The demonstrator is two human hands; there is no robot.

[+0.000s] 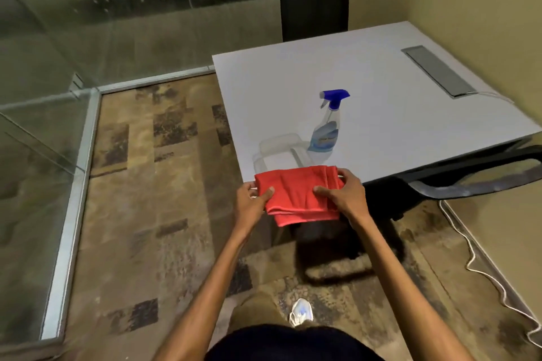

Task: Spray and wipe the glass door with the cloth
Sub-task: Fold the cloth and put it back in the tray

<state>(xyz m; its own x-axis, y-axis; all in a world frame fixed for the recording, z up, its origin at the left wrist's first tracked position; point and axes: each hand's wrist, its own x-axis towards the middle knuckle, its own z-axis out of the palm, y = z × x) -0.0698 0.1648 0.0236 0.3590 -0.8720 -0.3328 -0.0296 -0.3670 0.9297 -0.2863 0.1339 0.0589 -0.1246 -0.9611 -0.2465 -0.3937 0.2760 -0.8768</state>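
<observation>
Lower centre, the red cloth is showing soft, matt, creased fabric. Above it the spray bottle is gleaming clear plastic with a blue plastic head; the white table is looking smooth and matt; upper left, the glass door is shining, speckled with droplets.

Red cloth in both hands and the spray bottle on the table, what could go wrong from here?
1. The left hand and right hand both grip the red cloth, so reaching for the spray bottle past the clear container at the table corner might tip one of them.
2. The white cable trailing over the floor on the right could catch a foot.
</observation>
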